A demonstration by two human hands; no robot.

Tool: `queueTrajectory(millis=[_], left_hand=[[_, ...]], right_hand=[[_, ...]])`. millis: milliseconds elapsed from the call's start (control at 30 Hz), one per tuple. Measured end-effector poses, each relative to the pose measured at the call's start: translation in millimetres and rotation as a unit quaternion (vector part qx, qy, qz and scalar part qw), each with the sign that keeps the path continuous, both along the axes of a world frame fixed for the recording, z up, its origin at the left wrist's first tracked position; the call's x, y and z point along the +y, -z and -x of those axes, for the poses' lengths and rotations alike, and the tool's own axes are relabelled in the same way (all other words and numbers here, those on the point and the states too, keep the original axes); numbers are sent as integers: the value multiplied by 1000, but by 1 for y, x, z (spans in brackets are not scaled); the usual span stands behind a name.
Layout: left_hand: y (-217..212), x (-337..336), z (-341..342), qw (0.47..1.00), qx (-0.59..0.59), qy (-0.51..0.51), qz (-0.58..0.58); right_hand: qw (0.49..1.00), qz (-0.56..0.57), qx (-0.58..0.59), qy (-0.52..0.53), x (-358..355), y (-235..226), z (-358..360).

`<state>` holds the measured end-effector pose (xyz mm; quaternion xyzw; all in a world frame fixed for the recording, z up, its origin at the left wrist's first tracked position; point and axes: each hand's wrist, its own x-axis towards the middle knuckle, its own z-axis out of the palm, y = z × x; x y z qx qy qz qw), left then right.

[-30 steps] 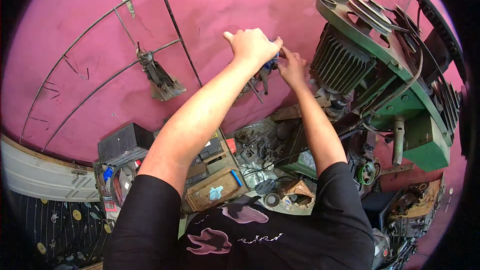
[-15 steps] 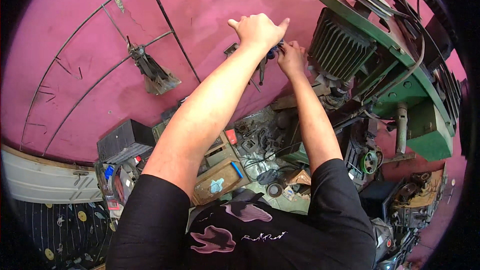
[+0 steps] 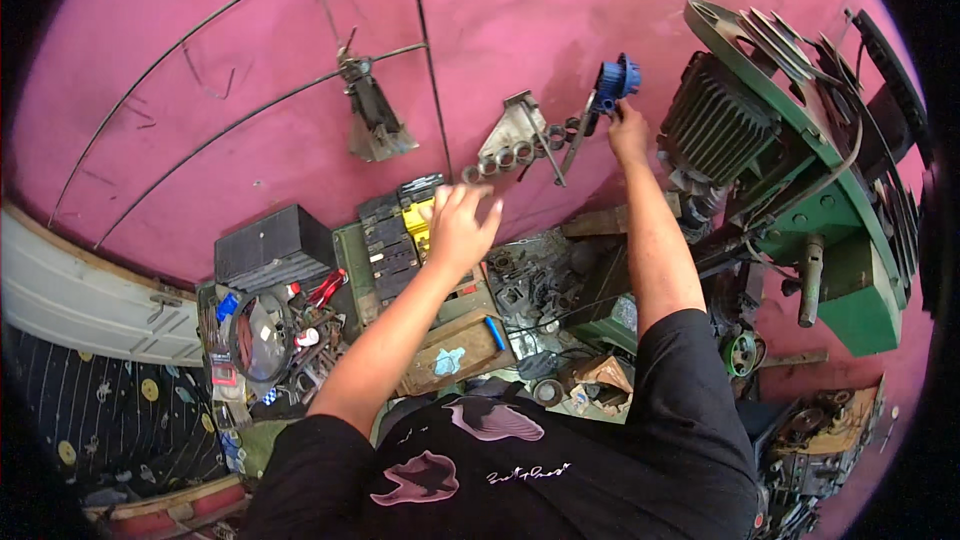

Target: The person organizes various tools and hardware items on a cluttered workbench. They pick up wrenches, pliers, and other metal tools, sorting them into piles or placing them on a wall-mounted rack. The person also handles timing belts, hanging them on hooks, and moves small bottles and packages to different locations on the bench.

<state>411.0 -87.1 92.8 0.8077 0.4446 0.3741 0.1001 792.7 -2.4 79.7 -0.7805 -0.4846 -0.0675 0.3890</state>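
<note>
High on the pink wall is a blue round part with a ribbed rim, beside a dark metal bar. My right hand reaches up to its lower edge, fingers closed on it. Some of the fingertips are hidden. My left hand is lower and to the left, its fingers spread with nothing in them. It hovers over black and yellow cases on the bench. Between the hands, a row of metal rings hangs below a pale metal plate.
A large green machine with a ribbed motor and pulleys stands close on the right. A curved metal rod frame is on the wall at left. Below lie a black box, a wooden tray with a blue marker, and cluttered metal parts.
My left hand has come away from the blue part and dropped down toward the bench. My right hand stays at the blue part, now in plain sight. The view has shifted.
</note>
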Motion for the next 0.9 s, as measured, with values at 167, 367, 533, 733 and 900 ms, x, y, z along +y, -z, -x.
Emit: queueTrajectory(millis=[167,367,533,733,900], left_hand=[[60,-72,126,993,65,27,91],[125,-145,270,964,102,-139,202],[145,-189,341,932,52,-250,259],[174,-226,398,891,99,-350,273],[204,-237,447,825,171,-428,327]], right_hand=[[994,-71,25,-77,1,14,-5],[995,-83,-63,-5,-12,43,17],[993,-102,-32,58,-47,35,65],[975,-160,-129,80,-158,68,233],[949,-3,-71,-307,-247,149,434]])
